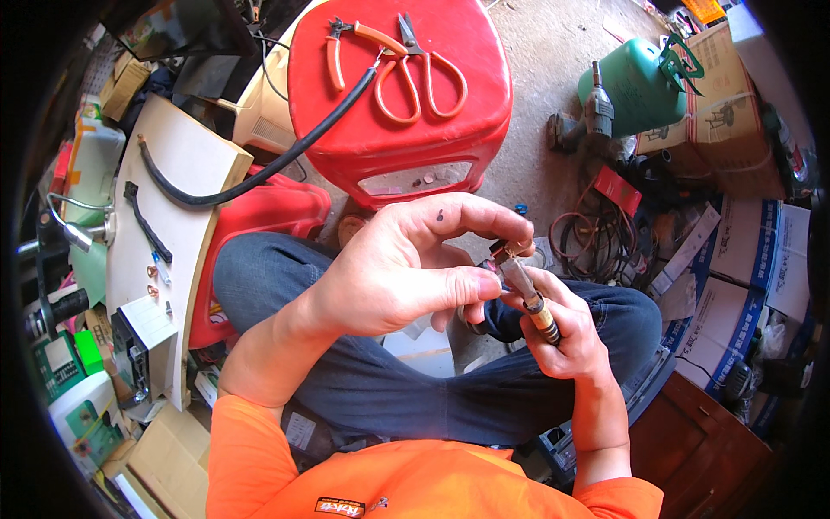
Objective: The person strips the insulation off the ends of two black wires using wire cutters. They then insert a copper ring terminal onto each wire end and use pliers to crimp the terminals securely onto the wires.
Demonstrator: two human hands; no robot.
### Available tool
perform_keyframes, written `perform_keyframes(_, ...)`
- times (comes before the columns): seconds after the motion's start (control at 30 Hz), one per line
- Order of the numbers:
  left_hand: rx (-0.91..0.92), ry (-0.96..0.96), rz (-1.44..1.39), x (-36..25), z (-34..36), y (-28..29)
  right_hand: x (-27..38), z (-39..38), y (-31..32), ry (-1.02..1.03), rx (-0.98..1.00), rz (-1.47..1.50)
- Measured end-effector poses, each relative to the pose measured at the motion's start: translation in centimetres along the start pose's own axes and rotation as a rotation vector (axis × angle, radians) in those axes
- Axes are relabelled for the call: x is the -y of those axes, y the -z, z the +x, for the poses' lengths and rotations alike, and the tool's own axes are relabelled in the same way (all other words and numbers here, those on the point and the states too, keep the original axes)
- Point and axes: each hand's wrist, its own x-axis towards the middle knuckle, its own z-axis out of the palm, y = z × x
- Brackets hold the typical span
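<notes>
Metal fitting [510,253] pinched between my left hand [406,268] and right hand [566,333] could slip if my grip loosens.

The person sits with both hands meeting over the lap, the left hand [406,268] at ten o'clock of the right hand [566,333], a small tool [527,290] between them. At twelve o'clock beyond the knees stands a stool [398,130]; pliers [350,43] and scissors [419,73] lie on its seat, side by side. A hose [259,169] runs off the stool toward eight o'clock onto a board [186,199]. At two o'clock a gas tank [635,82] lies on the floor beside cartons [735,112].
</notes>
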Motion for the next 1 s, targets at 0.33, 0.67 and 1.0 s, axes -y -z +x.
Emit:
perform_keyframes(0.33,-0.022,0.02,-0.029,-0.2,-0.1,0.4,0.8,0.0,-1.5,-0.167,-0.233,0.323)
perform_keyframes(0.67,-0.003,0.07,0.01,-0.4,0.0,0.1,0.8,0.5,0.0,-0.11,0.005,0.088)
perform_keyframes(1.0,-0.008,0.091,0.026,-0.8,0.0,0.0,1.3,0.5,0.0,-0.123,0.009,0.103)
